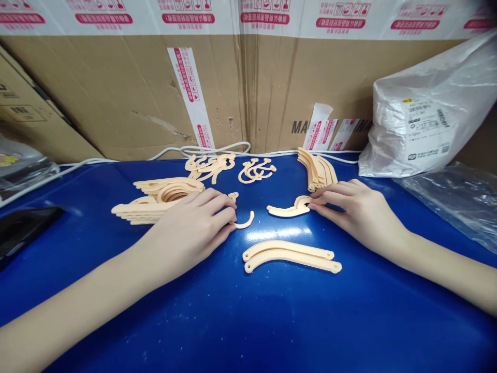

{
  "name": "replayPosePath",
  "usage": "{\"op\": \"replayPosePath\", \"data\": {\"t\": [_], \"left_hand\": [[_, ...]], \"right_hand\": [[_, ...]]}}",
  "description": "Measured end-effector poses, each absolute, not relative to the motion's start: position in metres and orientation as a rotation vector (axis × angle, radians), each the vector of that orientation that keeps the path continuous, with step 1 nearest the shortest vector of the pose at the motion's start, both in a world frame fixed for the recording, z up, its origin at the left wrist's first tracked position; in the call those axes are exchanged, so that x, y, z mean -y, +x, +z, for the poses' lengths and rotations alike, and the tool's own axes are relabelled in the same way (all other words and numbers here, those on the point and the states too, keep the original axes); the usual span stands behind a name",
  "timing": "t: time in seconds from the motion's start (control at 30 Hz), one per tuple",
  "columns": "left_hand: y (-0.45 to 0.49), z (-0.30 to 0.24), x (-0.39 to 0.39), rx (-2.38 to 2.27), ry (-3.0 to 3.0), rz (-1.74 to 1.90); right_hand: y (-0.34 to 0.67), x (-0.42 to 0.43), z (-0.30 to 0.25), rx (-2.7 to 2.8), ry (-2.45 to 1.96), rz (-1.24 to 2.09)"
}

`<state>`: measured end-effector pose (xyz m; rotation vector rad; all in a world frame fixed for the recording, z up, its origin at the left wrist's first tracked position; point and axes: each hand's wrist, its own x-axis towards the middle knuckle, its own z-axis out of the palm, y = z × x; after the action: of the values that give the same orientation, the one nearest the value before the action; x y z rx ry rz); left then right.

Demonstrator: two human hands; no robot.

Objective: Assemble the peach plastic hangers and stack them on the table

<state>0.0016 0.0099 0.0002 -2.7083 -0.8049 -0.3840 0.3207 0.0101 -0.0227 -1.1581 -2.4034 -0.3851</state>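
Observation:
My left hand is closed, its fingertips pinching a small pale hook-shaped piece just above the blue table. Beside those fingers, the end of another small pale piece shows. Under and behind this hand lies a stack of long pale pieces with curved ends, partly covered by it. My right hand pinches the right end of a pale curved piece; a second piece may overlap there, which I cannot tell. Between the hands, nearer to me, two long bent strips with end holes lie side by side.
Small curved pieces and hooked pieces lie at the back. A bundle of bent strips sits behind my right hand. White cable, cardboard boxes, a white plastic bag and a black device surround the blue table.

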Motion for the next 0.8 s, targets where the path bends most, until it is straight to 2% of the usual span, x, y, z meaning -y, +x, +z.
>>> {"op": "replayPosePath", "data": {"t": [0.47,0.8], "left_hand": [[0.0022,-0.0013,-0.0084,0.81,-2.747,-0.37],[0.0034,-0.0023,-0.0089,0.795,-2.752,-0.383]], "right_hand": [[0.322,-0.0038,-0.018,2.438,-1.107,-0.335],[0.3229,-0.0099,-0.0208,2.453,-1.154,-0.434]]}}
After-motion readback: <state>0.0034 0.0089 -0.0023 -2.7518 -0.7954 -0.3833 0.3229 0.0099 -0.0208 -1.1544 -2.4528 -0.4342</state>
